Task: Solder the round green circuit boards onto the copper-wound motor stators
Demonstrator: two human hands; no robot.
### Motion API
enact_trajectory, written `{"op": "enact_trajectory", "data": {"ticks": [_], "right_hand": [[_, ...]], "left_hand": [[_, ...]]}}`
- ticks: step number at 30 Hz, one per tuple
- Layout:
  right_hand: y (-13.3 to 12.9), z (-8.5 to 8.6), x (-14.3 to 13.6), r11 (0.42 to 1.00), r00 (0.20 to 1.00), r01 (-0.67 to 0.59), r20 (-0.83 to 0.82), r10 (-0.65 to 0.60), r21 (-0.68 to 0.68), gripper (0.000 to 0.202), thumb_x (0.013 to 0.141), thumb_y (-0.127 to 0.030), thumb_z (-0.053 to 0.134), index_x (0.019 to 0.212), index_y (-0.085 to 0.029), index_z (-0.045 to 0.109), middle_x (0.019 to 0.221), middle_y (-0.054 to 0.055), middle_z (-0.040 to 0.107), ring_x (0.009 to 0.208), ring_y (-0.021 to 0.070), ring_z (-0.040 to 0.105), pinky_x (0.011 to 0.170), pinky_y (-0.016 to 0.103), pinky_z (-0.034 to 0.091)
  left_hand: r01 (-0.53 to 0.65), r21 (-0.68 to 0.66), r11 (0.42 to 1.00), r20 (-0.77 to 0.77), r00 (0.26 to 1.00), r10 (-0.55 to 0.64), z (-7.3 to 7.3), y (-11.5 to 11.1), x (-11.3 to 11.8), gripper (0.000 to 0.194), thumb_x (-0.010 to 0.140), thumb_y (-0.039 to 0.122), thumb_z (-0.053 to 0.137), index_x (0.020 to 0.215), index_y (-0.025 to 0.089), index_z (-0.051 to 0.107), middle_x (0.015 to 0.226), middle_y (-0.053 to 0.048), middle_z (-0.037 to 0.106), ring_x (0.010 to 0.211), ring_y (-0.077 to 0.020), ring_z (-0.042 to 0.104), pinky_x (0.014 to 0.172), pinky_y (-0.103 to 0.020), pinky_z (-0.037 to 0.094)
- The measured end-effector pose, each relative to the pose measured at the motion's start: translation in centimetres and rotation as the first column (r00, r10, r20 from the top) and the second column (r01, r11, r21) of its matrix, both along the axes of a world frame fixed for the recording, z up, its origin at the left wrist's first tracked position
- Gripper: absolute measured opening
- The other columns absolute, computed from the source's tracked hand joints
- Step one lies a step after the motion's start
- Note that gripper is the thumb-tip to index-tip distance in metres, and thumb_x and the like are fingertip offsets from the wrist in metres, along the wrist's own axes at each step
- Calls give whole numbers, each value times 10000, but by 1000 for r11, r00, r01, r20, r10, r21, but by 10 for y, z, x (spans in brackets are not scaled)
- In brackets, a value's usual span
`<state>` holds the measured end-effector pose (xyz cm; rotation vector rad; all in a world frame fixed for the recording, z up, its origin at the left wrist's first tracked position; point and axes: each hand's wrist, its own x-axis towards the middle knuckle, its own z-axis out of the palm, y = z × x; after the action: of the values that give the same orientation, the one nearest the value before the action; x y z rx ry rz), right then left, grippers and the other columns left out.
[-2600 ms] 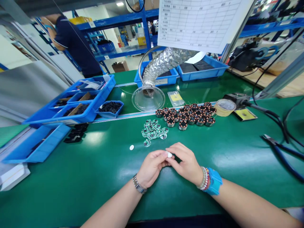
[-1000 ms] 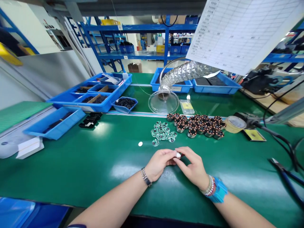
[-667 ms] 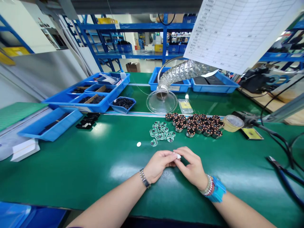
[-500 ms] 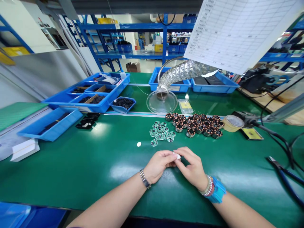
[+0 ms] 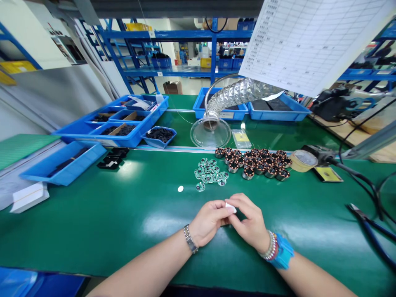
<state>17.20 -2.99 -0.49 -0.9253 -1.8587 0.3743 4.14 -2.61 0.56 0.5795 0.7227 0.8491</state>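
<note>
Surface (image 5: 130, 218), green, lies beneath the left hand (image 5: 206, 226) and right hand (image 5: 253, 226), both slightly closer to its near edge than a moment ago, together pinching a white piece (image 5: 231, 208) between them, now more exposed.

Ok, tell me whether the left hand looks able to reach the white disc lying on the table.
Probably yes: the white disc lies ahead and to the left of the left hand, with no object showing between them. That hand holds a small white piece, though, so it looks occupied.
</note>
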Motion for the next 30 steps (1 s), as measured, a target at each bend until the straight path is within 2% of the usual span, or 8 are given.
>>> {"op": "enact_trajectory", "data": {"ticks": [5, 10, 13, 15, 18, 21, 25, 30], "right_hand": [[1, -2, -3, 997, 993, -82, -83, 80, -14, 287, 714, -60, 533, 951, -201, 612, 785, 46, 621, 810, 178, 549, 711, 351, 486], [1, -2, -2, 957, 962, -240, -170, 212, -165, 237, 728, -169, 612, 953, -236, 646, 800, 37, 630, 810, 178, 555, 728, 360, 489], [1, -1, 0, 903, 945, -315, -189, 268, -292, 240, 739, -240, 623, 978, -247, 652, 856, 45, 629, 827, 177, 567, 721, 350, 503], [0, 1, 0, 866, 944, -329, -171, 284, -377, 249, 739, -251, 625, 987, -249, 653, 879, 47, 637, 834, 176, 577, 734, 355, 508], [0, 6, 2, 801, 936, -349, -135, 325, -486, 302, 719, -243, 639, 1021, -248, 641, 933, 50, 642, 851, 175, 588, 762, 358, 509], [2, 8, 7, 772, 931, -363, -234, 280, -521, 376, 687, -249, 668, 1058, -249, 611, 951, 41, 628, 866, 168, 591, 777, 340, 507], [5, 4, 10, 774, 907, -365, -386, 169, -518, 166, 702, -268, 661, 864, -232, 667, 903, 27, 623, 809, 146, 602, 720, 296, 515], [2, 1, 4, 679, 890, -451, -346, 296, -579, 199, 704, -298, 661, 887, -221, 679, 945, 41, 643, 871, 163, 610, 775, 320, 517]], "left_hand": [[101, 4, 995, 45, 994, -101, 2, -5, 2, 152, 581, 210, 743, 616, 95, 651, 613, -13, 586, 635, -98, 524, 688, -247, 398], [179, 66, 982, 36, 983, -182, 5, -7, 2, 178, 536, 236, 771, 627, 123, 668, 654, -8, 597, 691, -117, 531, 727, -259, 387], [289, 161, 944, 11, 956, -294, 3, -7, -1, 323, 505, 253, 790, 800, 168, 689, 844, -27, 618, 869, -165, 532, 819, -288, 375], [401, 221, 889, -32, 914, -405, 1, -6, -4, 446, 522, 273, 782, 947, 202, 668, 910, -33, 603, 913, -181, 520, 833, -306, 380], [511, 265, 818, -91, 857, -507, -1, -3, -8, 585, 547, 294, 770, 1102, 228, 600, 744, 1, 569, 737, -143, 523, 752, -302, 414], [504, 230, 833, -54, 861, -506, 0, 0, -11, 720, 535, 292, 783, 1202, 234, 517, 592, 54, 477, 572, -89, 462, 689, -290, 428], [492, 199, 847, -1, 865, -502, 1, 1, -12, 734, 536, 297, 786, 1208, 210, 504, 552, 61, 470, 523, -71, 446, 659, -284, 438], [562, 166, 811, -76, 827, -557, -1, -3, -7, 727, 468, 392, 805, 1122, 166, 581, 485, 34, 520, 501, -121, 511, 584, -295, 453]]}}
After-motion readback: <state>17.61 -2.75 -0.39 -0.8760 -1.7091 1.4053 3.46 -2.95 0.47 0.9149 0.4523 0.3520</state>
